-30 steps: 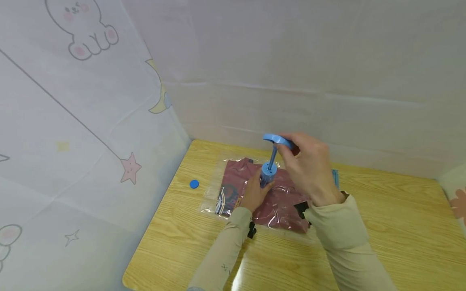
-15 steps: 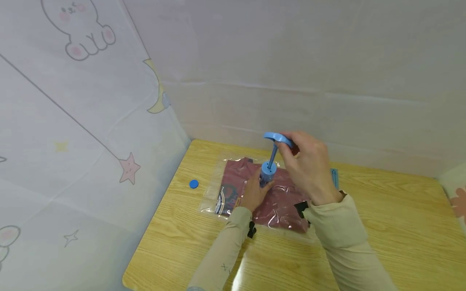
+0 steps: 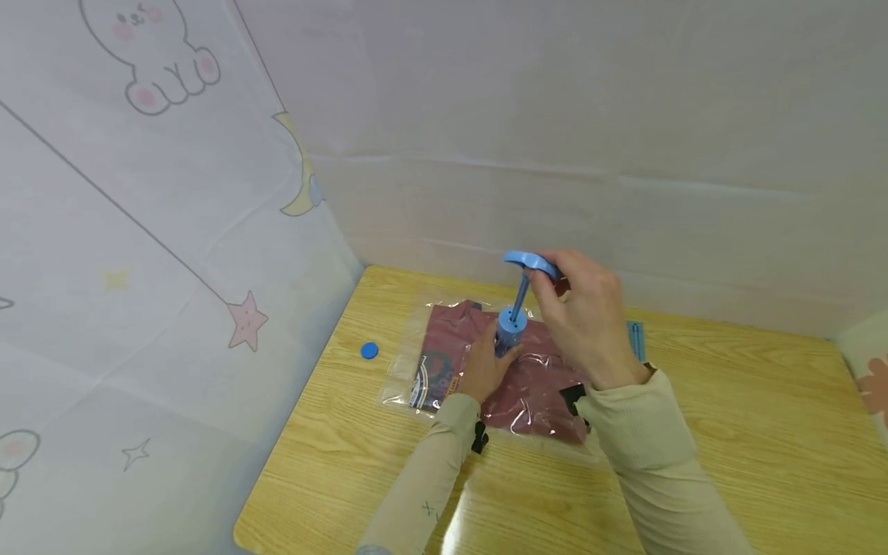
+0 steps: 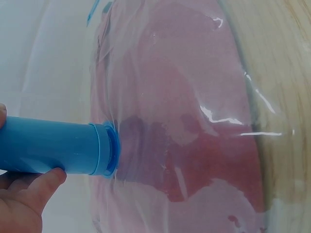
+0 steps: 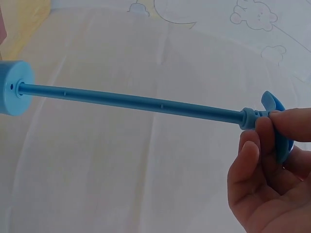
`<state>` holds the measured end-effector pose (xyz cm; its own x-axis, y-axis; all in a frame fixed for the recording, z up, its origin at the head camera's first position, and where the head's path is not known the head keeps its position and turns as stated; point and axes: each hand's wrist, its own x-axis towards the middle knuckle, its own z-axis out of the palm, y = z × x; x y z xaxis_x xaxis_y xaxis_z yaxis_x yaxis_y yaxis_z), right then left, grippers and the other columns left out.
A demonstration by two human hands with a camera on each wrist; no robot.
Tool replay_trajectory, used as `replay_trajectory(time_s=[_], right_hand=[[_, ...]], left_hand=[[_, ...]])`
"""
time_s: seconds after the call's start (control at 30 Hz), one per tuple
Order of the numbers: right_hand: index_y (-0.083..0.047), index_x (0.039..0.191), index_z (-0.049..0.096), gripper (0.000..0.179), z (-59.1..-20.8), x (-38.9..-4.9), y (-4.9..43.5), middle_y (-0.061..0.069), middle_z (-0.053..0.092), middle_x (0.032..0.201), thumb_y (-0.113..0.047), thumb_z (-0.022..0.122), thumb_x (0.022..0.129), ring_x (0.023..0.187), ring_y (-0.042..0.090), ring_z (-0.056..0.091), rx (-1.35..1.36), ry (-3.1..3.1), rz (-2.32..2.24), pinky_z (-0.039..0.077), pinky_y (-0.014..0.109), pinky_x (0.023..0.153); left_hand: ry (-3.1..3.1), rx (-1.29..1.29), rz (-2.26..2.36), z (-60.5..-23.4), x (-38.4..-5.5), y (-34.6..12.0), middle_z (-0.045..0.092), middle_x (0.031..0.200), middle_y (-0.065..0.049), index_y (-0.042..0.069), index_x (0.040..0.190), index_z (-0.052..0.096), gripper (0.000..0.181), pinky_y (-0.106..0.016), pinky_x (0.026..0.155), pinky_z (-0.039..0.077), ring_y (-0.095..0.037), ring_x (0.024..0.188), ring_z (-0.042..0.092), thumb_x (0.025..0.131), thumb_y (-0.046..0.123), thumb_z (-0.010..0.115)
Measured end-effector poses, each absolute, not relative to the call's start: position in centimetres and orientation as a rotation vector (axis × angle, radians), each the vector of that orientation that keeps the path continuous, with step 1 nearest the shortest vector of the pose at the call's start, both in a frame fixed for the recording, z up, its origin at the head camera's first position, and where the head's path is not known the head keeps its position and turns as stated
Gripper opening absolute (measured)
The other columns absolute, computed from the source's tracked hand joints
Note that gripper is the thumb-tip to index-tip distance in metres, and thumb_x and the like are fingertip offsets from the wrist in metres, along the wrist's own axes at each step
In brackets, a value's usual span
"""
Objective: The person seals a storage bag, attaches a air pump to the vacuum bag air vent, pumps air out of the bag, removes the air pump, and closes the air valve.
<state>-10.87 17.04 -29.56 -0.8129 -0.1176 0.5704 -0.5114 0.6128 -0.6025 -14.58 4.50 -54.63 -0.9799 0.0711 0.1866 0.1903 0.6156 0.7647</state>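
A light blue hand pump stands on a clear plastic bag with folded dark red clothing inside. My left hand grips the barrel low down. In the left wrist view the barrel's flared end meets the film, which wrinkles around it. My right hand holds the curved handle above, with thumb and fingers pinching it where it joins the rod. A long stretch of the rod shows between handle and barrel cap. The rod leans slightly to the right in the head view.
A round blue cap lies on the wooden table, left of the bag. Beyond my right wrist, a teal strip-like item is partly hidden. A pale fabric wall rises behind the table, with a patterned one on the left.
Very little differs. The right hand and pump handle sit slightly higher than a second ago, while the left hand keeps its grip on the barrel.
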Motion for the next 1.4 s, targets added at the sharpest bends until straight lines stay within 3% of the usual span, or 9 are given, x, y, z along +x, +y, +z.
replay_trajectory(time_s=[0.57,0.9,1.13,1.4], right_hand=[[0.002,0.1,0.068,0.014,-30.0,-11.2,17.0,0.012,0.069,0.088,-0.008,0.064,0.092,0.072,0.02,0.063,0.483,-2.358,1.131,0.044,0.015,0.065],[0.003,0.101,0.067,0.014,-30.4,-11.2,16.9,0.013,0.068,0.087,-0.007,0.064,0.092,0.07,0.02,0.063,0.496,-2.375,1.12,0.051,0.03,0.063],[0.002,0.102,0.067,0.015,-31.5,-11.6,17.0,0.012,0.067,0.083,-0.008,0.063,0.093,0.068,0.021,0.059,0.497,-2.419,1.099,0.046,0.028,0.06],[0.002,0.106,0.066,0.018,-34.4,-12.3,17.0,0.014,0.067,0.089,-0.011,0.062,0.094,0.071,0.025,0.059,0.443,-2.622,1.128,0.049,0.034,0.062]], left_hand=[[-2.693,-0.219,-1.333,-54.4,-14.4,4.3,0.063,0.128,-0.015,0.013,0.14,0.042,0.059,-0.043,0.097,0.051,-0.028,0.118,0.061,0.091,0.034,0.066],[-2.714,-0.201,-1.343,-54.3,-14.3,4.3,0.062,0.13,-0.014,0.013,0.141,0.041,0.059,-0.043,0.099,0.05,-0.028,0.119,0.06,0.091,0.034,0.066],[-2.697,-0.23,-1.341,-54.1,-14.2,4.3,0.063,0.128,-0.014,0.013,0.139,0.043,0.057,-0.043,0.098,0.051,-0.028,0.118,0.061,0.091,0.032,0.067],[-2.683,-0.243,-1.348,-54.5,-14.2,4.3,0.063,0.128,-0.012,0.015,0.139,0.042,0.056,-0.042,0.099,0.05,-0.026,0.119,0.06,0.091,0.028,0.068]])
